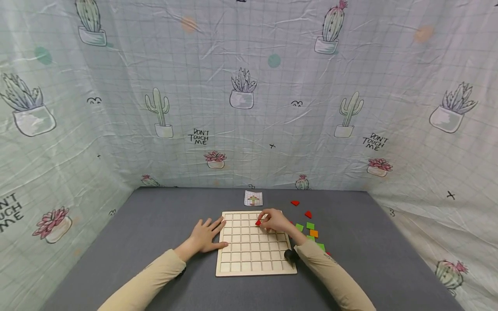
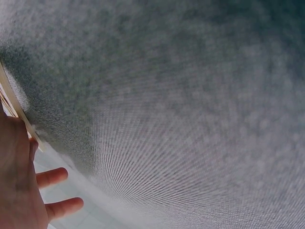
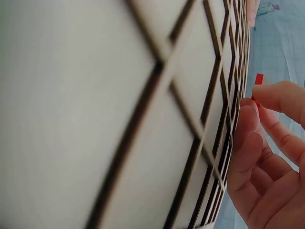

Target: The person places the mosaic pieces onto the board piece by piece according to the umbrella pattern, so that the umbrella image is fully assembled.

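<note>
A pale wooden board (image 1: pixel 253 255) with a square grid of shallow cells lies flat on the grey table. My right hand (image 1: pixel 275 220) is over its upper right part and pinches a small red piece (image 1: pixel 258 223) between thumb and fingertips. In the right wrist view the red piece (image 3: pixel 259 80) sticks out past the fingertips of the right hand (image 3: pixel 271 157), close above the grid. My left hand (image 1: pixel 206 236) rests at the board's left edge, fingers spread and thumb touching the rim. The left wrist view shows only part of that hand (image 2: pixel 19 176).
Right of the board lie several green squares (image 1: pixel 310 226), an orange square (image 1: pixel 314 233) and red pieces (image 1: pixel 308 214), some partly behind the right forearm. A small picture card (image 1: pixel 253 198) lies beyond the board. A cactus-print curtain (image 1: pixel 249 129) encloses the table's back and sides.
</note>
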The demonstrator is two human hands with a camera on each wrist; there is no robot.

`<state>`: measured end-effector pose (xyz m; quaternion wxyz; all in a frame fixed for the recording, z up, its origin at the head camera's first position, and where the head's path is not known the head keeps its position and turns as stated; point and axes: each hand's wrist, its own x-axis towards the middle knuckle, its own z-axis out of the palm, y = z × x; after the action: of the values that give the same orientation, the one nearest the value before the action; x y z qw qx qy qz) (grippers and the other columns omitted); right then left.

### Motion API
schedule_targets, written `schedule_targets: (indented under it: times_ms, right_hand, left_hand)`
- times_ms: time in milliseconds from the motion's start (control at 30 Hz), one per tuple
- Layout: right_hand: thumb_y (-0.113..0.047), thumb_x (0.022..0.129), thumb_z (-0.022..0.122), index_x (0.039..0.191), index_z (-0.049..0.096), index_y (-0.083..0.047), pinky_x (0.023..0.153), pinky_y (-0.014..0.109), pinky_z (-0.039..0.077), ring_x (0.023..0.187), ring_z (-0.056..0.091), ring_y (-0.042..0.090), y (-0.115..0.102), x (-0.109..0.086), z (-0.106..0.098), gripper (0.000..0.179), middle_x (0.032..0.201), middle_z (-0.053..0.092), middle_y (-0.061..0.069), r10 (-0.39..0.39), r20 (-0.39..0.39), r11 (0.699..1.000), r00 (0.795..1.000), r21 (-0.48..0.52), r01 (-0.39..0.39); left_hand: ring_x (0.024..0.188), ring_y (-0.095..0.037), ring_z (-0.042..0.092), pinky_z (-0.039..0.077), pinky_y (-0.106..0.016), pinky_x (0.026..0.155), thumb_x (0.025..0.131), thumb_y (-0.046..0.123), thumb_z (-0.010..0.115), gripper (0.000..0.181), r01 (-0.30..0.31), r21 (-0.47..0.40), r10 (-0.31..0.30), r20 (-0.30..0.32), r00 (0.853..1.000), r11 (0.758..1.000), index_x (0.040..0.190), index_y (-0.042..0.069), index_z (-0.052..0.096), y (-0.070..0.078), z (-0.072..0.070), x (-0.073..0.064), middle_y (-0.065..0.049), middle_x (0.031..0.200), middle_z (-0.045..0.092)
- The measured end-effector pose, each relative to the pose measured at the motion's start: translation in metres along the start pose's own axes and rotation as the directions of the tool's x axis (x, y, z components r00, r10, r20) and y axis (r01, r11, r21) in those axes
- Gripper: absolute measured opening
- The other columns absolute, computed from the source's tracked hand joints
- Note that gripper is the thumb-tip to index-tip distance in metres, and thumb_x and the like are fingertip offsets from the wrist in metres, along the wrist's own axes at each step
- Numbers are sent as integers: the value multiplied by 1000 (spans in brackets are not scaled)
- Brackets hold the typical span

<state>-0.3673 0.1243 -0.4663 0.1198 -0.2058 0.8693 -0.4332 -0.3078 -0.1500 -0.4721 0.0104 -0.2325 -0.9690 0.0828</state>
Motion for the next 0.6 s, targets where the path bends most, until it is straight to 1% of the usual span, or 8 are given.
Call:
schedule_targets:
  times_ms: [100, 200, 333, 433, 600]
  right_hand:
    - [-4, 80, 63, 96, 61, -3, 46, 26, 40, 49, 53, 17, -5, 4, 2, 16, 70, 62, 14, 7, 7, 1000, 1000, 17, -7]
    - [-6, 80, 63, 96, 62, -3, 45, 25, 36, 49, 52, 15, -10, 7, 4, 17, 70, 64, 15, 15, 18, 1000, 1000, -2, -15]
    - [-6, 79, 64, 96, 62, -3, 45, 26, 37, 50, 54, 16, -14, 10, 5, 17, 71, 65, 16, 13, 22, 999, 1000, -42, -12]
    - [-5, 78, 65, 96, 63, -3, 47, 25, 38, 50, 54, 16, -15, 12, 7, 17, 71, 66, 16, 17, 25, 998, 1000, -58, -16]
    - [-3, 77, 65, 95, 64, -3, 46, 23, 37, 49, 54, 14, -14, 16, 9, 18, 72, 66, 13, 31, 25, 996, 999, -84, -29]
  left_hand:
    - [126, -32, 37, 30, -50, 96, 82, 65, 39, 75, -1, 1, 1, -1, 1000, 1000, 141, 19, 29, 0, -2, 0, 1, 146, 28]
    - [126, -32, 37, 30, -50, 96, 82, 64, 39, 75, -2, -3, 2, -1, 1000, 1000, 141, 18, 29, 0, -4, -1, 0, 146, 29]
    - [126, -32, 38, 30, -51, 97, 82, 64, 41, 75, -2, -5, 2, -8, 1000, 1000, 141, 18, 30, 1, -4, -1, -1, 146, 30]
    - [126, -32, 37, 30, -51, 97, 82, 65, 39, 76, 1, -2, -1, -7, 1000, 1000, 141, 18, 29, 1, -2, -1, 0, 146, 29]
    - [126, -31, 38, 31, -50, 96, 82, 66, 38, 76, 9, 11, -8, -12, 1000, 1000, 142, 20, 28, 1, 1, -1, 1, 146, 28]
